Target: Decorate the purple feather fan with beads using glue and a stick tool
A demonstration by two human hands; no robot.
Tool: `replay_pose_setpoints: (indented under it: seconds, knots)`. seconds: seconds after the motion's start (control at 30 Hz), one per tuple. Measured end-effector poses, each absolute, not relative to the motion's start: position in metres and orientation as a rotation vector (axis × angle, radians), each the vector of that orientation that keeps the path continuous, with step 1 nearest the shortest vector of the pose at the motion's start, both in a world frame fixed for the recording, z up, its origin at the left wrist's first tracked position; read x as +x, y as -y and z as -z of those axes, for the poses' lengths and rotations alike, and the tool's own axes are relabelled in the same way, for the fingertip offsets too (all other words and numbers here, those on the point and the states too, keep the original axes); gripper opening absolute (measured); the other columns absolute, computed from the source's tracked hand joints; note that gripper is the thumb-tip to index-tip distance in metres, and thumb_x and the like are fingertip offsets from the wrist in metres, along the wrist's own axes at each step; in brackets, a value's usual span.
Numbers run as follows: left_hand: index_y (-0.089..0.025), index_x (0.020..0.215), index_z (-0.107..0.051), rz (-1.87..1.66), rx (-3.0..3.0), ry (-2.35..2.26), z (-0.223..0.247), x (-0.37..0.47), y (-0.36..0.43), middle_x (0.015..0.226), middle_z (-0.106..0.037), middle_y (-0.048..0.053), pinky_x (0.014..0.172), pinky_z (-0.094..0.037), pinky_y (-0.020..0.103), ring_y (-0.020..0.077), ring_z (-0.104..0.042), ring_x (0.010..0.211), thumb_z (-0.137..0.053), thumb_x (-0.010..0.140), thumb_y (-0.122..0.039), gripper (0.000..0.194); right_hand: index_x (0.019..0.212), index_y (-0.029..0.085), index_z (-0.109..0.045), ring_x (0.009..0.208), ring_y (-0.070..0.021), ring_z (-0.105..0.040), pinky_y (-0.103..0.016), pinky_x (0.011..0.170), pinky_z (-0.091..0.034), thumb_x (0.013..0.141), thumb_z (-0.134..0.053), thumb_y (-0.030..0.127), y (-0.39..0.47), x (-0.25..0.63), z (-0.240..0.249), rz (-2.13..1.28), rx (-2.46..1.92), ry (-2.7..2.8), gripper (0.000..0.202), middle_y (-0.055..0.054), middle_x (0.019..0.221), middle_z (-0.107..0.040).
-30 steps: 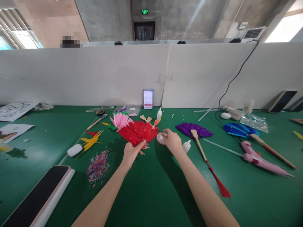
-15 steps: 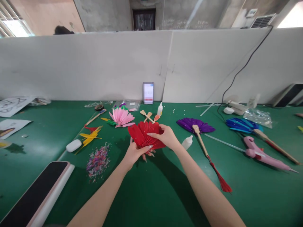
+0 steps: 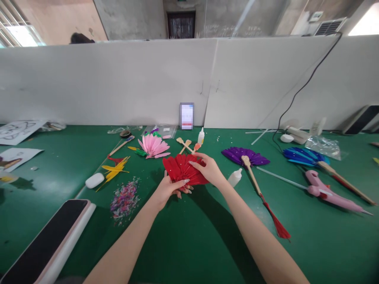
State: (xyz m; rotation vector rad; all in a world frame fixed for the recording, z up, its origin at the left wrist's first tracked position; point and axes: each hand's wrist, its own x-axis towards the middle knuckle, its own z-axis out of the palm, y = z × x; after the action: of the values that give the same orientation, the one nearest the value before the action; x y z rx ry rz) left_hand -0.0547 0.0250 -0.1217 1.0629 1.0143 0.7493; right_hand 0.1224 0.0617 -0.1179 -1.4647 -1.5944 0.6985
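A red feather fan [image 3: 184, 167], dotted with small pale beads, is held up over the green table. My left hand [image 3: 168, 189] pinches its gathered lower part, thumb in front and fingers behind. At the upper right of the fan, my right hand [image 3: 207, 169] grips the feathers between thumb and fingers. Part of the fan's right side is covered by that hand. Just right of my right wrist lies a tilted white glue bottle [image 3: 235, 178]. Beyond the fan are wooden fan handles [image 3: 185, 145] and another glue bottle [image 3: 201, 136].
Right: a purple fan [image 3: 245, 156] with red tassel, a blue fan [image 3: 306, 156], a pink glue gun [image 3: 328, 193]. Left: pink feathers [image 3: 153, 146], yellow feathers [image 3: 115, 169], colourful confetti [image 3: 124, 200], a white case [image 3: 94, 180], a large phone [image 3: 49, 240]. A lit phone [image 3: 186, 116] leans on the partition [image 3: 118, 83].
The red fan's left feathers sit slightly lower and closer to the rest. My right hand has shifted slightly along the feathers. Both hands keep their hold; the view has moved a little.
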Motion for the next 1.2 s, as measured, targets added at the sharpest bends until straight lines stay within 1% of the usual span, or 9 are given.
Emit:
replay_pose_setpoints:
  seconds: [0.17, 0.33, 0.5, 0.63, 0.73, 0.83, 0.9, 1.0, 1.2]
  knots:
    - [-0.007, 0.096, -0.06, -0.709, 1.047, -1.04, 0.118, -0.061, -0.027, 0.08, -0.07, 0.014, 0.043, -0.042, 0.016, 0.0154, -0.066, 0.063, -0.068, 0.071, -0.032, 0.037, 0.103, 0.017, -0.059, 0.065, -0.0161, -0.061, -0.026, 0.063, -0.044, 0.087, -0.048, 0.032, -0.063, 0.135, 0.118, -0.583, -1.614, 1.62, 0.025, -0.003, 0.073, -0.067]
    - [-0.007, 0.091, -0.062, -0.643, 1.076, -1.045, 0.114, -0.066, -0.027, 0.079, -0.07, 0.013, 0.041, -0.041, 0.015, 0.014, -0.065, 0.061, -0.066, 0.072, -0.032, 0.031, 0.088, 0.016, -0.063, 0.082, -0.022, -0.061, -0.028, 0.066, -0.039, 0.087, -0.046, 0.017, -0.063, 0.145, 0.117, -0.411, -1.839, 1.68, 0.017, -0.01, 0.087, -0.066]
    - [-0.007, 0.088, -0.063, -0.555, 1.09, -1.029, 0.117, -0.064, -0.026, 0.078, -0.07, 0.013, 0.04, -0.04, 0.015, 0.0142, -0.065, 0.061, -0.067, 0.071, -0.032, 0.031, 0.084, 0.014, -0.064, 0.084, -0.0251, -0.061, -0.03, 0.066, -0.039, 0.087, -0.045, 0.019, -0.064, 0.148, 0.121, -0.373, -1.898, 1.728, 0.02, -0.015, 0.091, -0.065]
    - [-0.007, 0.085, -0.064, -0.5, 1.108, -0.997, 0.119, -0.06, -0.024, 0.077, -0.07, 0.012, 0.04, -0.04, 0.015, 0.0142, -0.065, 0.061, -0.069, 0.07, -0.033, 0.03, 0.09, 0.016, -0.065, 0.083, -0.021, -0.062, -0.028, 0.07, -0.043, 0.092, -0.039, 0.033, -0.062, 0.146, 0.114, -0.468, -1.786, 1.763, 0.031, -0.011, 0.088, -0.067]
    - [-0.007, 0.085, -0.064, -0.46, 1.141, -0.952, 0.118, -0.06, -0.022, 0.077, -0.07, 0.012, 0.04, -0.041, 0.015, 0.0132, -0.064, 0.059, -0.069, 0.07, -0.033, 0.03, 0.101, 0.021, -0.064, 0.083, -0.0153, -0.064, -0.023, 0.072, -0.046, 0.083, -0.053, 0.046, -0.059, 0.139, 0.109, -0.659, -1.601, 1.853, 0.032, -0.004, 0.092, -0.07]
    - [-0.007, 0.085, -0.065, -0.407, 1.182, -0.893, 0.118, -0.06, -0.02, 0.079, -0.07, 0.013, 0.04, -0.042, 0.015, 0.0132, -0.064, 0.058, -0.068, 0.072, -0.033, 0.029, 0.107, 0.02, -0.062, 0.09, -0.0179, -0.064, -0.027, 0.078, -0.048, 0.067, -0.071, 0.043, -0.056, 0.131, 0.11, -0.949, -1.392, 1.853, 0.046, -0.005, 0.1, -0.069]
    - [-0.006, 0.084, -0.065, -0.378, 1.2, -0.871, 0.118, -0.06, -0.019, 0.079, -0.07, 0.014, 0.04, -0.042, 0.015, 0.014, -0.064, 0.059, -0.067, 0.072, -0.033, 0.029, 0.107, 0.016, -0.061, 0.087, -0.0208, -0.065, -0.031, 0.076, -0.05, 0.061, -0.076, 0.038, -0.055, 0.128, 0.112, -1.117, -1.303, 1.768, 0.053, -0.007, 0.094, -0.07]
    - [-0.005, 0.084, -0.065, -0.362, 1.212, -0.869, 0.119, -0.06, -0.019, 0.079, -0.07, 0.014, 0.04, -0.043, 0.015, 0.0146, -0.065, 0.06, -0.068, 0.072, -0.033, 0.03, 0.101, 0.014, -0.061, 0.073, -0.0205, -0.066, -0.03, 0.065, -0.052, 0.062, -0.075, 0.036, -0.055, 0.127, 0.115, -1.196, -1.297, 1.687, 0.047, -0.005, 0.078, -0.071]
    - [-0.006, 0.083, -0.064, -0.387, 1.224, -0.875, 0.119, -0.059, -0.019, 0.08, -0.07, 0.014, 0.04, -0.043, 0.014, 0.0135, -0.064, 0.059, -0.067, 0.072, -0.034, 0.03, 0.095, 0.016, -0.065, 0.062, -0.0173, -0.063, -0.026, 0.057, -0.048, 0.072, -0.066, 0.039, -0.058, 0.126, 0.118, -0.983, -1.444, 1.682, 0.033, -0.002, 0.066, -0.068]
